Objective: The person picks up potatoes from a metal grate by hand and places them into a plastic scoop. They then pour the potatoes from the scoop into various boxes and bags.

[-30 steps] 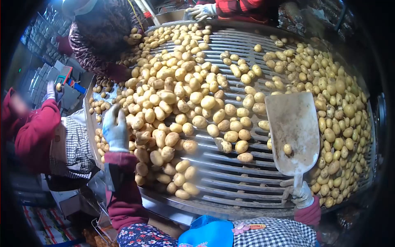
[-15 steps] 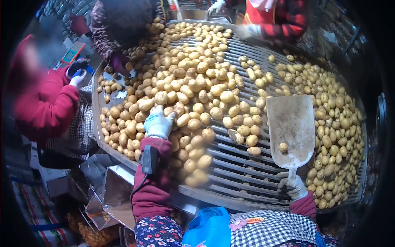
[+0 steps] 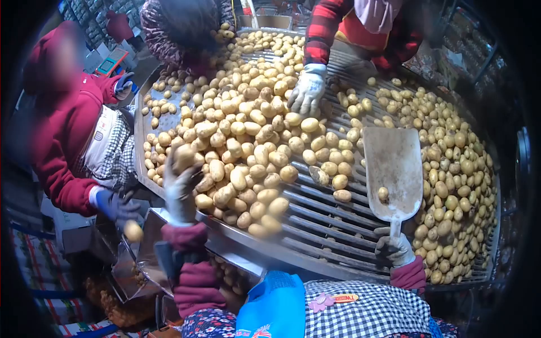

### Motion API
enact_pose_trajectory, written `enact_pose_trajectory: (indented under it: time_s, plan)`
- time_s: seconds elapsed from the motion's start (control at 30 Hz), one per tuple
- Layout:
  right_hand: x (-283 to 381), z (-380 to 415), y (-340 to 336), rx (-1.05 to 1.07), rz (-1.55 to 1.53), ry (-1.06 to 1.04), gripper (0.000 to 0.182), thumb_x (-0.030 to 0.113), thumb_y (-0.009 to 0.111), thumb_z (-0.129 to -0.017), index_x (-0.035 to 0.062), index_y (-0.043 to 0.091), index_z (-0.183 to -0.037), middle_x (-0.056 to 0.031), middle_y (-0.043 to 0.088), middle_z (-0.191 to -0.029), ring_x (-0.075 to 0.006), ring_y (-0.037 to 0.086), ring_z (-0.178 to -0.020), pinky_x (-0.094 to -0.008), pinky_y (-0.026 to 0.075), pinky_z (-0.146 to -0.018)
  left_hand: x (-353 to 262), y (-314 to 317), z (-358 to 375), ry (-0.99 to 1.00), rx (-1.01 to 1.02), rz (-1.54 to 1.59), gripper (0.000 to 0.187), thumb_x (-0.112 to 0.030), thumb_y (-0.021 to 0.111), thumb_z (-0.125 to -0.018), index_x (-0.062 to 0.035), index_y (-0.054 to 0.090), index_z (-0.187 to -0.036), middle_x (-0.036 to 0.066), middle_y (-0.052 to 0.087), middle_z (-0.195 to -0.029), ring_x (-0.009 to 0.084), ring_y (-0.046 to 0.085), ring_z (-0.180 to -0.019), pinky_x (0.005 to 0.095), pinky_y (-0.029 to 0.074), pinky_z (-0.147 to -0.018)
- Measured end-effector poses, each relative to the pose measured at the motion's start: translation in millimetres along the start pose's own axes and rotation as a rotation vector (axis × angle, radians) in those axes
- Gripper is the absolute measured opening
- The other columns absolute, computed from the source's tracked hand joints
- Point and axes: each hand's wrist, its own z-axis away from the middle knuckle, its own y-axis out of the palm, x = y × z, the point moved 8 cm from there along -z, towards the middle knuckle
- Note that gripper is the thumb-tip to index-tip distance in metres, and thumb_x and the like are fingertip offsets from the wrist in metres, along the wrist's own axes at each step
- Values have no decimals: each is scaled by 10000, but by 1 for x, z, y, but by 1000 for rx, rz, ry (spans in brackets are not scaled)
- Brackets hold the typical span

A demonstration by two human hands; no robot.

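My left hand (image 3: pixel 180 194), in a whitish glove and smeared by motion, is raised at the near-left rim of the sorting table. Its fingers are closed around a potato (image 3: pixel 182 158). A heap of potatoes (image 3: pixel 239 146) lies just beyond and to the right of it. My right hand (image 3: pixel 395 250), gloved too, grips the short handle of a pale, dirt-stained scoop (image 3: pixel 394 169) near the front edge. The scoop's blade points away from me over the slats, and one small potato (image 3: pixel 384 195) sits in it.
The slatted metal table (image 3: pixel 321 239) has more potatoes (image 3: pixel 456 169) along its right side. Opposite, a co-worker's gloved hand (image 3: pixel 309 90) touches the heap. At left, another co-worker's hand (image 3: pixel 117 206) is above a potato (image 3: pixel 133 231) in mid-air, near open boxes (image 3: pixel 141 270).
My left hand has come off the heap toward me and left, with a potato in it. The scoop has shifted slightly left. The opposite co-worker has reached onto the heap.
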Motion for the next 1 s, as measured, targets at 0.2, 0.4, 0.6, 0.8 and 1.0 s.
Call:
enact_pose_trajectory:
  time_s: [0.2,0.4,0.6,0.8,1.0]
  plan:
    - [-1,-3,-1,-9,-3,2,466,179,678,-809,-70,592,-1194,-116,685,-757,-212,691,-668,-289,557,-606,33,-149,115,-19,-300,206,556,-248,630,-943,-83,432,-1436,76,633,-1151,160,636,-852,228,536,-688]
    - [-19,-14,-18,68,-42,10,617,238,749,-758,-71,548,-1253,-126,679,-819,-252,686,-687,-384,605,-647,83,-203,262,-160,-627,417,470,-434,570,-974,-78,563,-1282,124,681,-1053,188,660,-783,277,545,-623]
    - [-21,-17,-14,83,154,-68,696,362,746,-755,-100,520,-1225,-138,627,-807,-212,614,-608,-314,528,-562,30,-227,372,-57,-935,-24,535,-287,628,-944,-126,475,-1430,74,597,-1253,133,629,-858,221,491,-663]
    - [-32,-23,-11,196,207,-88,712,369,701,-795,-97,455,-1273,-109,613,-740,-186,579,-543,-290,489,-482,40,-269,498,7,-1181,35,571,-87,620,-936,-125,421,-1469,78,507,-1373,208,626,-993,316,547,-856]
    - [-26,-12,10,218,141,9,719,361,694,-807,-110,440,-1288,-96,602,-663,-194,582,-555,-286,479,-521,35,-223,468,-16,-1080,-163,621,-36,651,-903,-60,396,-1469,91,516,-1356,192,611,-1012,301,542,-836]
